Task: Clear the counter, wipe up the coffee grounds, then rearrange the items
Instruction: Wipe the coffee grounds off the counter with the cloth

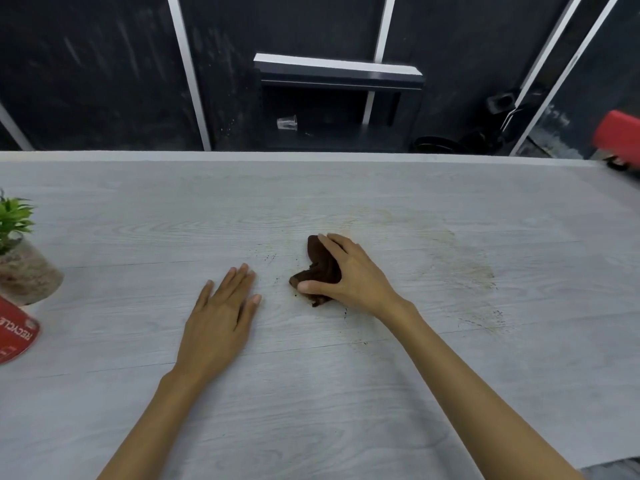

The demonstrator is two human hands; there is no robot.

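right hand (341, 271): curled round bunched brown cloth (320, 261) | left hand (221, 306): flat, fingers straight, empty | brown cloth: likely soft, light; grip mid-bunch | coffee grounds (497, 312): cloth's 4 o'clock

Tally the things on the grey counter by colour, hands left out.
Brown: 1, crumpled brown cloth
Green: 1, leafy green plant in a speckled pot
Red: 2, round red printed pack; blurred red object at far right
Total: 4
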